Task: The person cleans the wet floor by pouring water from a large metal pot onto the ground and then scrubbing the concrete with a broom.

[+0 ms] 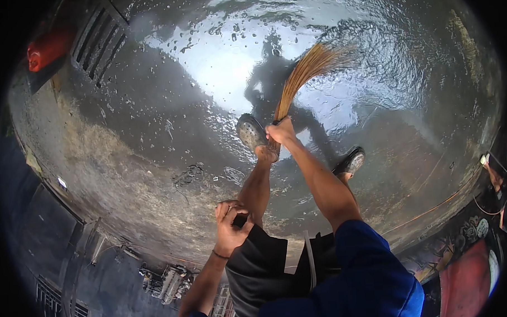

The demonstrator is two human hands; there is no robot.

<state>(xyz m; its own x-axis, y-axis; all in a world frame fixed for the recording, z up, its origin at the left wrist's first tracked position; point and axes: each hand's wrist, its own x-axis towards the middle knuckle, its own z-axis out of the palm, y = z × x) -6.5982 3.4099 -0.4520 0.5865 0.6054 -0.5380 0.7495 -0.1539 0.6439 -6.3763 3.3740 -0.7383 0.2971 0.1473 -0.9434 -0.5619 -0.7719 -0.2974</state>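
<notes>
1. Straw-brown, thin-stemmed material: a stick broom (pixel 305 75), in front of the person, running from just beside the left shoe (pixel 251 132) up and rightward over the wet floor (pixel 387 78). Bristles fan out at the far end and bend to the right; tips reach into rippled water.

2. Right hand (pixel 282 130): fingers closed round the narrow, gathered end of the broom. A short butt of stems shows past the grip, in front of the left ankle.

3. Left hand (pixel 232 225): fingers curled in toward the thumb, close to the hem of the black shorts (pixel 257 264). Dark patch between thumb and fingers; cannot tell whether cloth is pinched there or the gap is bare. Well apart from the broom.

4. Handling (judged): light overall, a little heavier at the tips if the bristles take up water. Stiff where bunched, springy and soft toward the fan. Single stems probably snap if bent hard; the bundle as a whole should tolerate rough use. Wet stems may turn slippery in the palm.

5. Hold (judged): best at the tight, narrow end, as now, leaving the fan free to flex. Gripping mid-bristle would likely splay the stems and lose control.
</notes>
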